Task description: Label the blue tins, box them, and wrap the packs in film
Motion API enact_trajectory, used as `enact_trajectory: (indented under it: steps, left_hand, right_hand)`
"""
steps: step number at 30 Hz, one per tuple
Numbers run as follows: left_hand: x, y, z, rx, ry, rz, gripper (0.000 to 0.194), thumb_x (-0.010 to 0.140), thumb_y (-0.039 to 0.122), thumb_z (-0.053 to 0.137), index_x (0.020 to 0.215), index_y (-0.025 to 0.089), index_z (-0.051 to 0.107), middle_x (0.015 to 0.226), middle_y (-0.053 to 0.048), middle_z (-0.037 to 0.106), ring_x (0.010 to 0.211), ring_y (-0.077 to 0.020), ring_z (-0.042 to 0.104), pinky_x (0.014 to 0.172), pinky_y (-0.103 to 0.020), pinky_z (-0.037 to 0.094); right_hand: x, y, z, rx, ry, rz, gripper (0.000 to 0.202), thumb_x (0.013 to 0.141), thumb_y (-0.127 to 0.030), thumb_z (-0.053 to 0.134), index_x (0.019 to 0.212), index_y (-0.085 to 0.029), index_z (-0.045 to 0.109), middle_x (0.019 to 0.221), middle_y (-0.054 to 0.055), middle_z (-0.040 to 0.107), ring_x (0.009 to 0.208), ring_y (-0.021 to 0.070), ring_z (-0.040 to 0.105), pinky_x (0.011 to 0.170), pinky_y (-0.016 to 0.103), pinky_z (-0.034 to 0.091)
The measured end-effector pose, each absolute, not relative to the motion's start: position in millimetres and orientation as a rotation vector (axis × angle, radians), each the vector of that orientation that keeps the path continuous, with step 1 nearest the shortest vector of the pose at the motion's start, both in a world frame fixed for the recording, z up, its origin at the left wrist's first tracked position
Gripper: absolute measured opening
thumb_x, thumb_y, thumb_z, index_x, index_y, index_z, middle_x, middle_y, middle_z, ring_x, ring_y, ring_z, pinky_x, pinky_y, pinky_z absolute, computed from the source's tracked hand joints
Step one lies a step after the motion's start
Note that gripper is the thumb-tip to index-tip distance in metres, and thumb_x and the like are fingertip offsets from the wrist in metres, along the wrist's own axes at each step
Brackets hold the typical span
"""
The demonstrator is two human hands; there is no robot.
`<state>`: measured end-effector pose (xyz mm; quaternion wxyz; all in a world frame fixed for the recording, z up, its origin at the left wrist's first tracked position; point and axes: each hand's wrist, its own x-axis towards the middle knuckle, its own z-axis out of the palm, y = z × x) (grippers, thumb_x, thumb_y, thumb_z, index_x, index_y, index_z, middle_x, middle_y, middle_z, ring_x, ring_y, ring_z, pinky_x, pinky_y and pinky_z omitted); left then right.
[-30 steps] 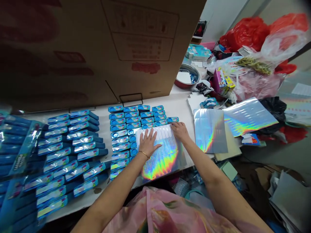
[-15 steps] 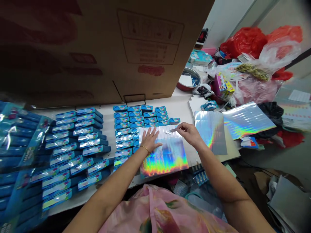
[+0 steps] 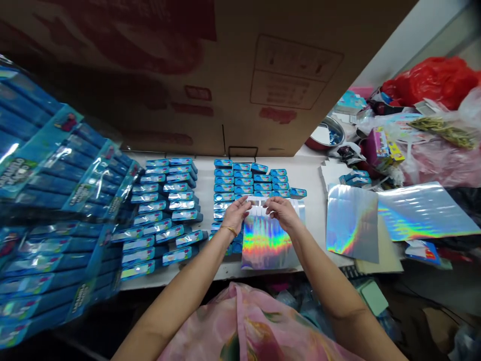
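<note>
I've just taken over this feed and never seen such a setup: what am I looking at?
There is no machine here: these are a person's bare hands, seen from a camera on their head, looking forward and down. The left hand and right hand are over a shiny rainbow sheet; whether their fingertips pinch something thin is too small to tell. On the white table, small blue packs stand in rows, a big cardboard box behind. Two more shiny sheets lie right.

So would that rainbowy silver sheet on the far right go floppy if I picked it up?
The silver sheet would probably flop a bit: it looks thin, with wavy reflections. It's likely light, being so flat. Its glossy face might feel slippery.
</note>
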<state>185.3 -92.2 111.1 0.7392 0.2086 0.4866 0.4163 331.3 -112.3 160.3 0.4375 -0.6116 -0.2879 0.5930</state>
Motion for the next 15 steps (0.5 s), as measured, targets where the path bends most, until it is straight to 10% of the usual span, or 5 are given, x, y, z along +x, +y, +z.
enact_trajectory:
  steps: [15]
  left_hand:
    - [91, -36, 39, 0.77, 1.717, 1.186, 0.039, 0.057, 0.019, 0.059, 0.095, 0.013, 0.055, 0.054, 0.005, 0.05, 0.052, -0.0096, 0.051, 0.059, -0.024, 0.041]
  right_hand:
    - [214, -49, 69, -1.981, -1.418, 0.669, 0.015, 0.073, -0.026, 0.054, 0.063, -0.018, 0.062, 0.066, 0.001, 0.059, 0.067, 0.0144, 0.051, 0.063, 0.025, 0.035]
